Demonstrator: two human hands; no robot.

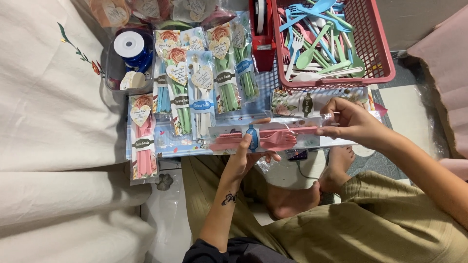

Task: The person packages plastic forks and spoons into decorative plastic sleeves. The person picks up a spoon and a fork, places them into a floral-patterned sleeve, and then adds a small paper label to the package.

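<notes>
Nearest me, the left hand (pixel 243 158) props a clear sleeve of pink cutlery (pixel 265 138) from below, fingers wrapped round its middle, above the lap. The right hand (pixel 348 122) pinches the sleeve's open end shut. If that pinch slackens, I reckon the fork could slide out. Beyond lie finished packets (pixel 195 83), then the red basket (pixel 385 63) of loose cutlery.

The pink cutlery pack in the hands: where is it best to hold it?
Hold the pink cutlery pack at its two short ends, one from each side. It lies long and flat across the lap, so end grips should keep it level and the open end reachable.
</notes>
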